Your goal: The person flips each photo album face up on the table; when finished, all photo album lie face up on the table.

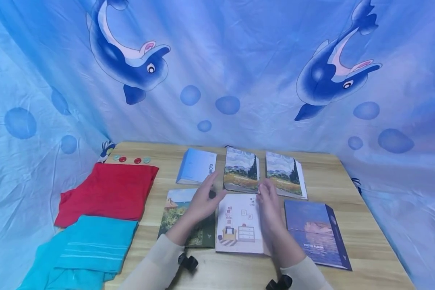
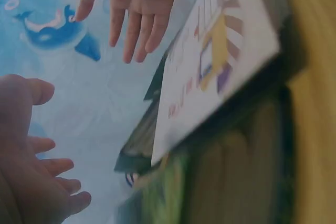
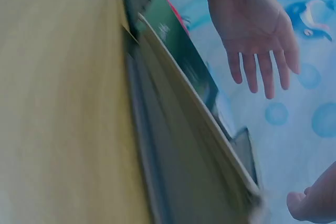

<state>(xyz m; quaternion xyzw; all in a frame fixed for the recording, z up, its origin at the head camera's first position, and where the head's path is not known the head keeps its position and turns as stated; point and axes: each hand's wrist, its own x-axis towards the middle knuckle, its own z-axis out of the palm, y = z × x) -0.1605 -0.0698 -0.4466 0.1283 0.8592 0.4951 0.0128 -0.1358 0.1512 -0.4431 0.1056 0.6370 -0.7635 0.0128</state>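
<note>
Six photo albums lie in two rows on the wooden tabletop (image 1: 348, 177), and the white album (image 1: 239, 223) with the drawn room on its cover serves as the landmark, lying in the middle of the near row. The left hand (image 1: 201, 200) hovers over that album's left edge, fingers straight and spread, holding nothing; the wrist views show its palm turned toward the other hand. The right hand (image 1: 270, 205) hovers over the album's right edge, fingers likewise straight and empty. The two hands stand apart with the album's far half between them, neither plainly touching it.

Just beyond the white album, past the fingertips of both hands, lies the landscape album (image 1: 241, 174) with a yellow field and dark tree on its cover. Its twin, the second landscape album (image 1: 285, 179), lies beyond and to the right of the white album. The pale blue album (image 1: 196, 166) lies beyond and to the left. Directly left of the white album, partly under the left forearm, is the green garden album (image 1: 177, 219); directly right is the dark blue album (image 1: 313, 233) marked PHOTO ALBUM.

Well to the left of the white album lie a red cloth (image 1: 106, 193) and, nearer the person, a turquoise cloth (image 1: 90, 245). Four small buttons (image 1: 131, 160) sit beyond the red cloth.
</note>
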